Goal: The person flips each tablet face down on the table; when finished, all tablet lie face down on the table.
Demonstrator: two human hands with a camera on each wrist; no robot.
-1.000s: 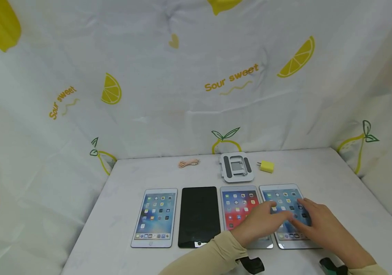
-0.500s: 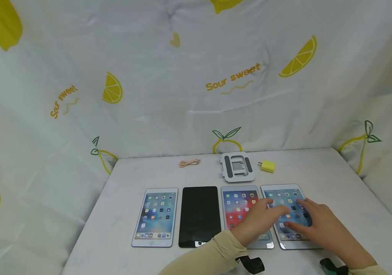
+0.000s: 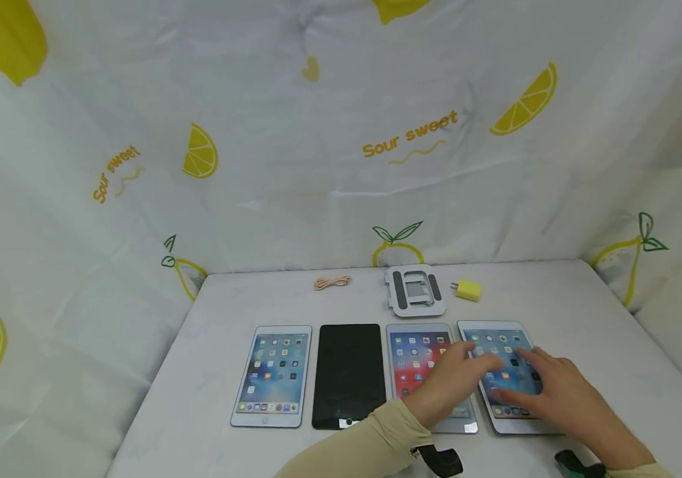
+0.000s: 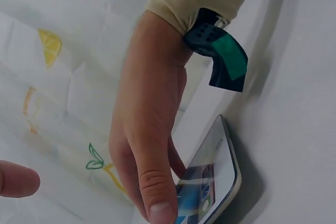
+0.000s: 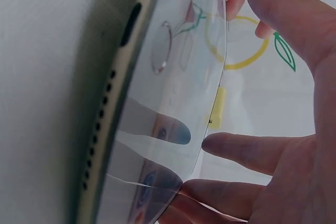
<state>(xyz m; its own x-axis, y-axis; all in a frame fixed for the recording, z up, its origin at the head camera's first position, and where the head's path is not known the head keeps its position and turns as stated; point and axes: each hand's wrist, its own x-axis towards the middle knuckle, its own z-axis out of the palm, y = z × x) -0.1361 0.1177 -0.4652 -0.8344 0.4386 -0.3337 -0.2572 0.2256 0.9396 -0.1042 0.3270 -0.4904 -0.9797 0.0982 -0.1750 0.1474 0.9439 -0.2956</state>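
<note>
A white tablet (image 3: pixel 511 372) with a lit blue home screen lies flat at the right end of a row. My left hand (image 3: pixel 451 382) reaches across the red-and-blue-screened tablet (image 3: pixel 409 362), its fingertips over the right tablet's left edge. My right hand (image 3: pixel 564 401) lies along that tablet's right side, thumb and fingers spread over the screen. In the right wrist view, the right fingers (image 5: pixel 241 150) come close to the tablet's glass (image 5: pixel 168 93); which ones touch is unclear. In the left wrist view, the left thumb (image 4: pixel 155 187) points down beside a tablet corner (image 4: pixel 223 166).
To the left lie a dark-screened black tablet (image 3: pixel 349 375) and another white tablet (image 3: pixel 275 372) with a lit screen. Behind the row are a coiled pinkish cable (image 3: pixel 332 283), a grey folding stand (image 3: pixel 415 291) and a yellow charger plug (image 3: pixel 468 290). A lemon-print curtain (image 3: pixel 293 179) hangs behind.
My thumbs, close together a second ago, are now apart. The right tablet has shifted slightly to the right, widening its gap to the neighbouring tablet. The head view has turned slightly.
</note>
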